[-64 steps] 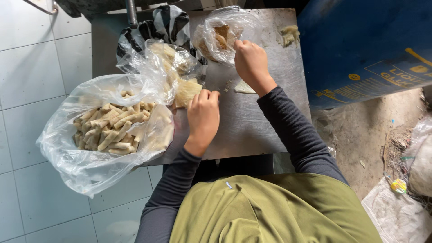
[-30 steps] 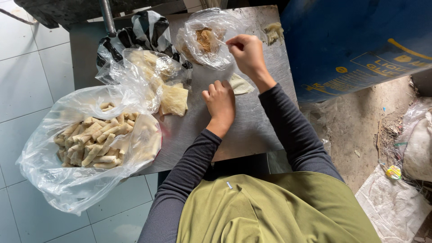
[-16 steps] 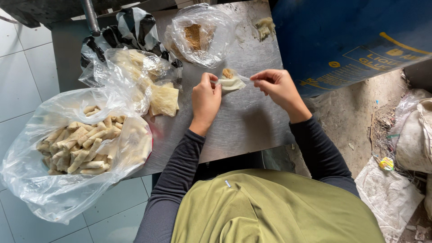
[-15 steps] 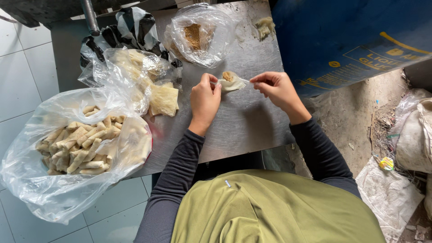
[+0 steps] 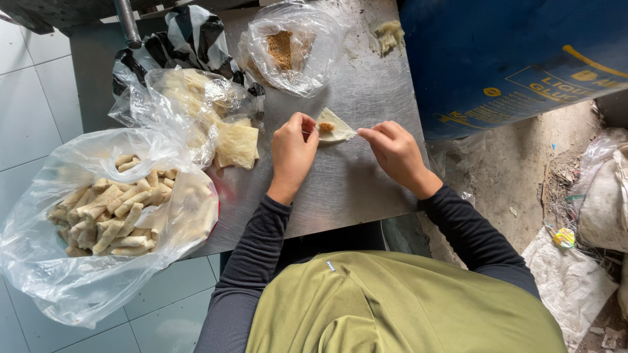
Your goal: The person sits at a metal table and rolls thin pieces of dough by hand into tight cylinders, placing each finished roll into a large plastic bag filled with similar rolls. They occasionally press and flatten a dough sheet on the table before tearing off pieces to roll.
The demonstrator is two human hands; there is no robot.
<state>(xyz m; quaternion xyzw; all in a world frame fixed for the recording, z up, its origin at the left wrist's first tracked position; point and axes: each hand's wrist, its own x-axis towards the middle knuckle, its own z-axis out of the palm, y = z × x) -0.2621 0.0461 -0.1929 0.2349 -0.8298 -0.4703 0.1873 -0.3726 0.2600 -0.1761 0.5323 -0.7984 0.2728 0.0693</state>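
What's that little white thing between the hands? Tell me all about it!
The wrapper is a thin, pale, soft sheet of dough lying flat on the grey metal table. A small brown heap of filling sits near its left edge. The left hand pinches that edge; the right hand has its fingertips at the right corner.

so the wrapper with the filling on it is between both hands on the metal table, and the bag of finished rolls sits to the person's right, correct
Not quite. The bag of finished rolls sits to the person's left, as the head view shows. The wrapper with filling does lie between the left hand and right hand on the metal table.
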